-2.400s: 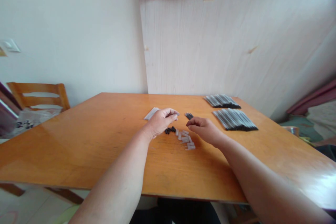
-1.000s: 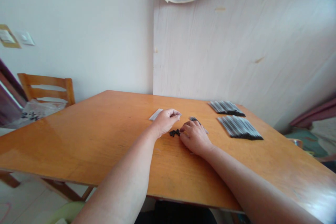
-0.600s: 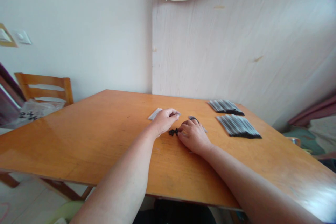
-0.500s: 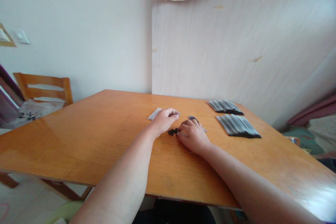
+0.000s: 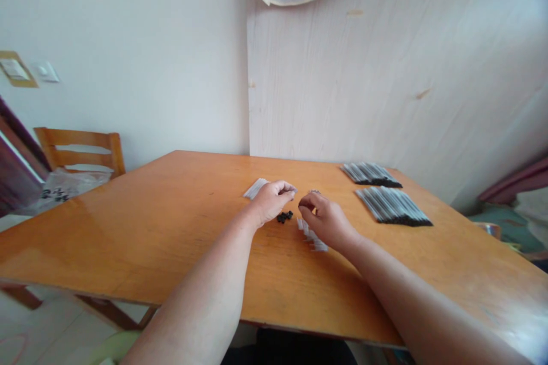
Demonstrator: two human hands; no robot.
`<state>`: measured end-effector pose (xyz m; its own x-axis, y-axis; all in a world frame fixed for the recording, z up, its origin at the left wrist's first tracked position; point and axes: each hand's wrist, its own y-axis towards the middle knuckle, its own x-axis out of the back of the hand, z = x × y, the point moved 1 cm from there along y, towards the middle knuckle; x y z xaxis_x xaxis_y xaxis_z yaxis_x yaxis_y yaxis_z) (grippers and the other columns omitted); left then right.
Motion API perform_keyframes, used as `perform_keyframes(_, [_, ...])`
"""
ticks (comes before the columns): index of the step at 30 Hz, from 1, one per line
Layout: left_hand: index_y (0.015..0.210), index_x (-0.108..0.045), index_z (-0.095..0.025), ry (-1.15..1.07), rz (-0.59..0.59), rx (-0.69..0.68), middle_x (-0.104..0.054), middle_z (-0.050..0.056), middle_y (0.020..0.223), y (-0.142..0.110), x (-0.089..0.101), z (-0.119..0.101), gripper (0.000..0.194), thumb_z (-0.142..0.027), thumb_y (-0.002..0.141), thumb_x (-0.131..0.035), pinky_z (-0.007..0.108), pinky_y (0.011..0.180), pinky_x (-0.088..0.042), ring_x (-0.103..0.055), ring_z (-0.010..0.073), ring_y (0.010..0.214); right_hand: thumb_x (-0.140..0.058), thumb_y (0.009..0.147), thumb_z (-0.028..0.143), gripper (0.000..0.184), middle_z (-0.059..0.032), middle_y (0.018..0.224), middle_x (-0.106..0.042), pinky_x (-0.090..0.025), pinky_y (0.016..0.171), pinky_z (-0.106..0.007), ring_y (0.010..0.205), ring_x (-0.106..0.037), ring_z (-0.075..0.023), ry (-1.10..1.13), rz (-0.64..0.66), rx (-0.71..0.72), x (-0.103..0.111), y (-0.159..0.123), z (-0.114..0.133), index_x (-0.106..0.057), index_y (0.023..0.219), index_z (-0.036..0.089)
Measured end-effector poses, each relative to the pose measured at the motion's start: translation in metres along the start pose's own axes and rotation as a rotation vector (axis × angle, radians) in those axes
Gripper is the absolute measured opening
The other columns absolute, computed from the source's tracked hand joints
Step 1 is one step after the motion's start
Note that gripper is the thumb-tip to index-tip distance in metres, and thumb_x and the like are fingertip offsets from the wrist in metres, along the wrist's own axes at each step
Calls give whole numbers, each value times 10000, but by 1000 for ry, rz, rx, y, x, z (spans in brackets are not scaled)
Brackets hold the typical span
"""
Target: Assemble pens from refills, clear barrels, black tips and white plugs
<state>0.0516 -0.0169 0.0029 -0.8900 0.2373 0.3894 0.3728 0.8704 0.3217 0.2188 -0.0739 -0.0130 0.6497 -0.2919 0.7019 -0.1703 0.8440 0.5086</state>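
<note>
My left hand (image 5: 270, 202) is pinched closed on a slim clear tube, of which only a bit shows at the fingertips. Just across from it, my right hand (image 5: 329, 220) holds a small black cap between thumb and fingers, mostly covered. Below and between the hands lies a little heap of black caps (image 5: 284, 217). Loose clear tubes (image 5: 256, 187) lie behind my left wrist. A row of clear tubes (image 5: 315, 242) shows partly under my right hand, the rest of it hidden.
Two flat rows of black-ended tubes, a far row (image 5: 370, 173) and a nearer row (image 5: 391, 204), lie at the right on the wooden table (image 5: 171, 228). A wooden chair (image 5: 81, 140) with a plastic bag (image 5: 71, 185) stands at the left. A wall closes off the back.
My right hand has lifted from beside the black caps and closed its fingertips, uncovering tubes beneath. My left hand stays pinched in nearly the same place. The view has shifted slightly.
</note>
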Motion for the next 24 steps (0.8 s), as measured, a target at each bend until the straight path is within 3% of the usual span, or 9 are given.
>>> perform_keyframes(9, [922, -694, -153, -9, 176, -11, -688, 40, 870, 0, -9, 4, 256, -369, 829, -593, 279, 771, -464, -604, 146, 813, -580, 785, 290, 152, -26, 799, -672, -465, 670, -271, 701, -590, -138, 408, -99, -208, 5, 4, -23, -634, 877, 182])
perform_keyframes(24, [996, -701, -169, 29, 241, 0, -713, 53, 913, -4, -11, 3, 307, -402, 830, -592, 293, 777, -472, -617, 167, 845, -556, 766, 275, 137, -18, 763, -662, -459, 647, -261, 686, -578, -134, 368, -93, -228, 9, 3, -20, -627, 846, 189])
